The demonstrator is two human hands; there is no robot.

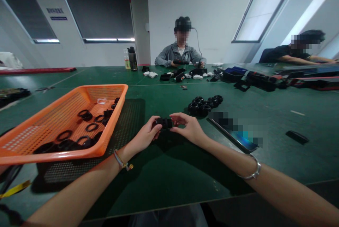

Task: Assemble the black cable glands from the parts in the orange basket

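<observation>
A small black cylindrical part (165,123) is held level between my two hands, just above the green table. My left hand (148,130) is closed around its left end, thumb on the near side. At the other end, my right hand (188,127) grips it between thumb and forefinger, with a gap showing inside the curve of those fingers. Fine details of the part are too dark to make out. Beyond my right hand stands a cluster of black ring-shaped parts (202,106).
Left of me, an orange plastic basket (116,121) contains several loose black rings and parts. A phone (233,135) lies by my right forearm, a small black piece (297,137) farther right. Across the table (159,94), a person handles black parts; another leans in at far right.
</observation>
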